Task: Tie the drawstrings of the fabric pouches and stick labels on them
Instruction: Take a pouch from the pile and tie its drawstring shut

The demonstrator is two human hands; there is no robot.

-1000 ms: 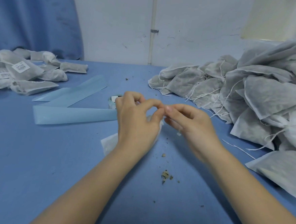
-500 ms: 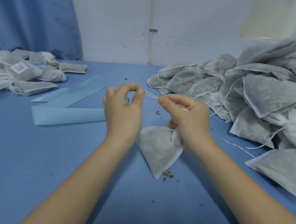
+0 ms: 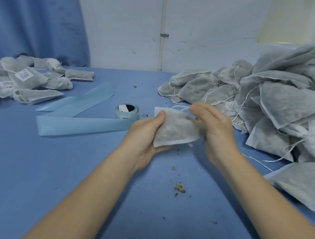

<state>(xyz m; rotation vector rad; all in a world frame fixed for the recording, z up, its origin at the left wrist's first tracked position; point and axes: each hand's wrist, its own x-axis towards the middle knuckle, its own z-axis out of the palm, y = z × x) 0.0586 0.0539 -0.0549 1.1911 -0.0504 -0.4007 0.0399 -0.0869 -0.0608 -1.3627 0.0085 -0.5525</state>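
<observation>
Both hands met at one pouch (image 3: 174, 129) above the blue table (image 3: 56, 168): my left hand (image 3: 146, 135) gripped it, thumb on top; right hand (image 3: 213, 127) blurred, fingers straight. I judged smoothing it flat best before labelling from the label roll (image 3: 127, 112).

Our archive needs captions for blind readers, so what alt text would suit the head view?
Over a blue table, the left hand holds a grey pouch while the blurred right hand is at its drawstring end. A label roll and blue backing strips lie behind, labelled pouches far left, a pile of unlabelled pouches at right.
</observation>
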